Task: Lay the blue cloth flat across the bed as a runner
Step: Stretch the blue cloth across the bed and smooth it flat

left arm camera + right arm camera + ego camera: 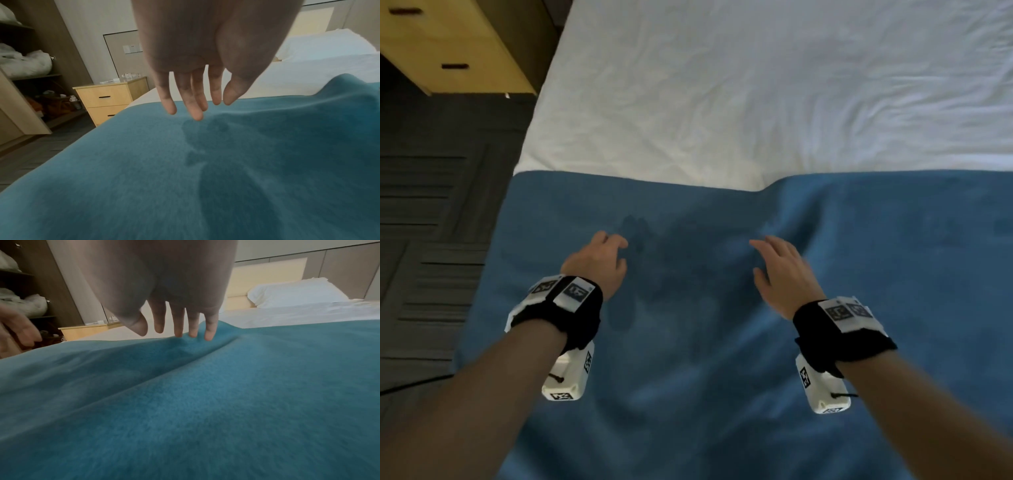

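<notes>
Fleecy blue cloth (722, 342), soft ridge, relaxed hands above

The right hand (164, 288) hangs palm down over the blue cloth (226, 402), fingers (210, 331) straight and slightly spread, their tips at or just above a raised ridge in the cloth that runs from under them down to the left. Beyond the fingertips lies the white bed (298, 314) with a pillow (294, 293). Far to the left the blurred left hand (18, 331) shows, with a wooden nightstand (82, 331) past it
</notes>
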A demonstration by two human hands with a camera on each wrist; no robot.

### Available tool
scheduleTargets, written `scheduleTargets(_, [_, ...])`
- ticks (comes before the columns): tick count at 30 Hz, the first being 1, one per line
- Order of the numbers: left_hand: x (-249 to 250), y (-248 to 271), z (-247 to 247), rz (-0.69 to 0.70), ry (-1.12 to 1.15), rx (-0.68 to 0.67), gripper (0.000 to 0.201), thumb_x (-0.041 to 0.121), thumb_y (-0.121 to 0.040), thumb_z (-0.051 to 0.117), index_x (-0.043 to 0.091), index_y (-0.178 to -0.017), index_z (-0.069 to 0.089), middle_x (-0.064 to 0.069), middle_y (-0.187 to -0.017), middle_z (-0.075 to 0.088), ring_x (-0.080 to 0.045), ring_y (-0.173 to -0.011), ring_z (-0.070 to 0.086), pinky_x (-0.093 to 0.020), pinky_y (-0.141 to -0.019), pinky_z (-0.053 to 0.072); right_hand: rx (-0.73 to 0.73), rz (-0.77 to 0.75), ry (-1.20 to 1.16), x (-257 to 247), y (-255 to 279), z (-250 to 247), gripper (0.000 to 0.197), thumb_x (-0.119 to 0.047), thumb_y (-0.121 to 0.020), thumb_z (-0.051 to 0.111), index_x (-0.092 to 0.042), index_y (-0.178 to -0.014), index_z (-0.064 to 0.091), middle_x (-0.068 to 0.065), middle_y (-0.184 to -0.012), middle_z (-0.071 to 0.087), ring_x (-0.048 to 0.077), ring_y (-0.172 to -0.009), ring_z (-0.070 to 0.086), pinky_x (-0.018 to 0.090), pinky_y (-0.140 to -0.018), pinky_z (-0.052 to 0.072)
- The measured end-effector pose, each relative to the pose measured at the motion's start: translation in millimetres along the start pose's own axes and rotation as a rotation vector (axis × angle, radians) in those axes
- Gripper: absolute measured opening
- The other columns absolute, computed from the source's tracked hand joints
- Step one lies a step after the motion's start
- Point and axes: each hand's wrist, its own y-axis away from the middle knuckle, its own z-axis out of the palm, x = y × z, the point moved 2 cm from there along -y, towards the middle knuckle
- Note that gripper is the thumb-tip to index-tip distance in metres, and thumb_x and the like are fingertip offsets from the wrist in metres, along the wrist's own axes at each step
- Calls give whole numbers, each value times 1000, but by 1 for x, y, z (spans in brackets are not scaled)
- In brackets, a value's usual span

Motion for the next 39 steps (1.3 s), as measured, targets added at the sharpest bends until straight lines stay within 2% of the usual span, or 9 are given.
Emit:
scheduleTargets(5, [-1, -53, -4, -32, -76, 3, 37, 24, -94, 43, 19, -131, 42, -8, -132, 43, -35, -105, 57, -44, -81, 47, 5, 7, 67, -5, -39, 8, 54, -22, -92, 46, -22, -143, 30, 4, -155, 23, 23, -144, 17, 42, -111, 25])
scheduleTargets(10, [-3, -106, 0, -55, -102, 38, 55, 24, -95, 35, 37, -144, 13, -9, -138, 45, -41, -104, 58, -44, -75, 40, 3, 21, 62, -8, -65, 21, 61, -21, -91, 47, -25, -146, 22, 5, -158, 12, 26, -145, 14, 45, -111, 27])
scheduleTargets(14, [-15, -140, -2, -91, -191, -23, 74, 12, -92, 38, 44, -144, -4, -20, -111, 62, -36, -84, 59, -44, -69, 40, -16, 68, 89, -9, -74, 32, 64, -25, -90, 47, -30, -147, 17, 1, -159, 7, 30, -145, 11, 51, -111, 28])
scheduleTargets(17, [-23, -162, -9, -84, -194, -103, 83, 4, -84, 48, 40, -144, 5, -20, -101, 65, -35, -78, 61, -41, -65, 45, -13, 93, 161, -14, -79, 38, 67, -30, -88, 48, -31, -147, 16, 1, -159, 9, 32, -144, 15, 53, -109, 29])
scheduleTargets(22, [-24, -176, -21, -128, 80, -80, 17, 15, -91, 45, 16, -107, 38, -12, -74, 69, -24, -51, 66, -25, -43, 38, -7, 135, 189, -20, -81, 41, 72, -28, -84, 50, -29, -148, 16, 4, -159, 13, 34, -143, 18, 53, -108, 29])
scheduleTargets(25, [-27, -176, -31, -185, 235, -48, 14, 22, -96, 38, 9, -99, 41, -16, -79, 69, -23, -50, 64, -25, -39, 37, 2, 155, 155, -21, -81, 37, 72, -26, -86, 49, -29, -148, 12, 3, -159, 9, 32, -143, 18, 52, -109, 30])
scheduleTargets(31, [-49, -193, -64, -184, 16, 149, 19, 20, -93, 44, 6, -107, 41, -22, -96, 68, -37, -86, 61, -41, -69, 44, -39, 172, 130, -30, -89, 33, 67, -38, -90, 47, -33, -147, 12, 1, -160, 3, 31, -146, 8, 56, -110, 24])
scheduleTargets(34, [-50, -193, -51, -155, 137, 43, 41, 17, -91, 52, 6, -128, 38, -26, -123, 58, -43, -110, 54, -48, -90, 44, -171, 192, 159, -28, -89, 42, 71, -55, -87, 47, -40, -145, 10, -5, -160, -6, 33, -146, -4, 62, -111, 16])
scheduleTargets(39, [-59, -162, -17, -26, -61, -182, 85, 36, -85, 63, 21, -150, 10, -17, -158, 6, -37, -144, 11, -47, -118, 18, -195, 157, 156, -21, -89, 36, 73, -56, -85, 49, -43, -144, 10, -6, -160, -6, 29, -147, -4, 60, -112, 19])
